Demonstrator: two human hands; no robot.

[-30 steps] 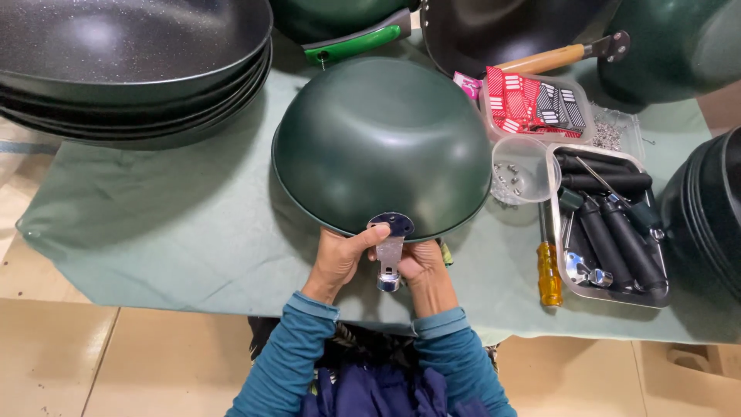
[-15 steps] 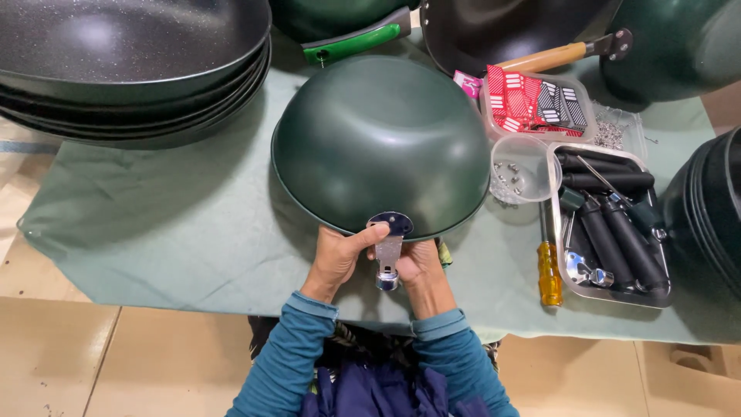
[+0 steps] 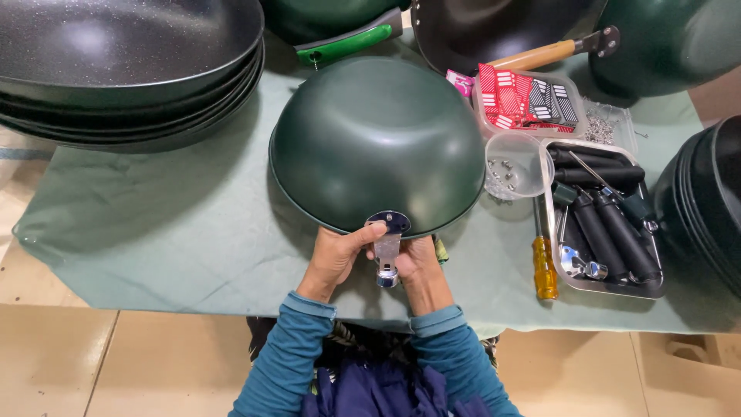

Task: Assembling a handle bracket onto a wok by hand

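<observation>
An upturned dark green wok point(image 3: 378, 143) is lying dome-up on the green cloth covering the bench point(image 3: 154, 232), and everything else is sitting around it. At the wok's near rim, the left hand point(image 3: 336, 259) and the right hand point(image 3: 421, 262) are closing together on a small metal handle bracket point(image 3: 387, 249) that is touching the rim; each grip is curled tight around the bracket, fingers point(image 3: 363, 235) pressing its sides. Left of the wok, a stack of dark pans point(image 3: 123, 69) is resting. Right of the wok, a clear cup of screws point(image 3: 513, 164), a yellow-handled screwdriver point(image 3: 545, 266) and a metal tray of black handles point(image 3: 606, 224) are lying close together.
</observation>
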